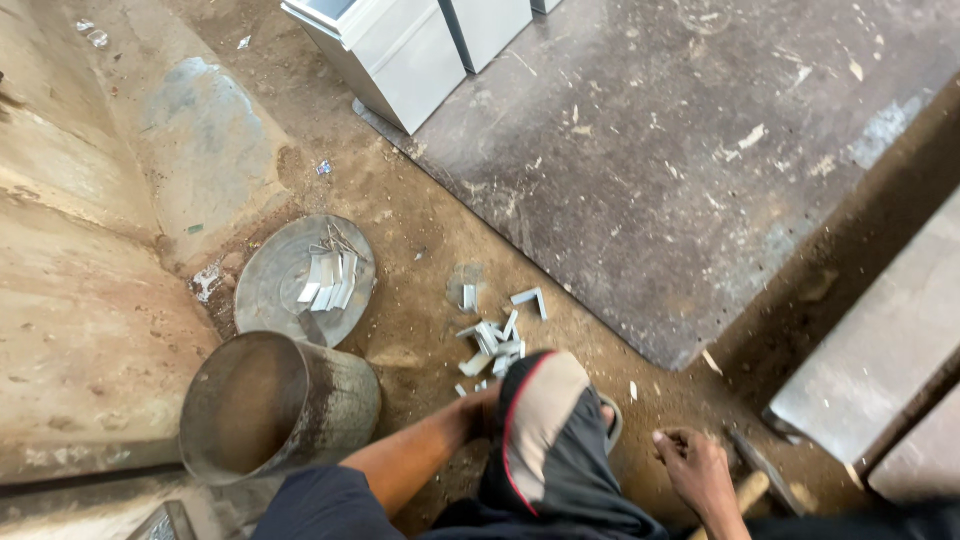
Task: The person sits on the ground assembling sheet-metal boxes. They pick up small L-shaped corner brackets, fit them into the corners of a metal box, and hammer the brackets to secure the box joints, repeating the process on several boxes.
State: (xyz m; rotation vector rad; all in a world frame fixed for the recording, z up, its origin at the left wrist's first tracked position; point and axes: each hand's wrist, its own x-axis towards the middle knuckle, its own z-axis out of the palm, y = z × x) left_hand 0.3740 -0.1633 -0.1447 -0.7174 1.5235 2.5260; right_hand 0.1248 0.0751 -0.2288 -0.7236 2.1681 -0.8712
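From my view I'm squatting low, my knee in dark shorts with a red-edged grey panel (545, 420) right in the middle of the shot. My left hand (488, 408) reaches down behind that knee toward the scatter of small bent silvery sheet-metal pieces (495, 338) on the dirt floor; the knee hides the fingers, so I can't tell if they're spread or pinching. My right hand (697, 468) is curled loosely with the fingers bent, resting just beside a pale wooden handle (748, 490) that it isn't clearly gripping.

Looks to me like the picking-up stage: the loose pieces still lie on the ground, and the next move would call for a careful pinch on thin, sharp-edged bits.

To my left sits a rusty open-topped metal drum (270, 405), and just past it a round grey metal lid (300, 275) with a neat little stack of similar strips on it. Further off, a dark worn metal sheet (680, 160) covers the floor, with plain light-grey sheet-metal boxes (400, 50) at the top. No labels that I can make out.
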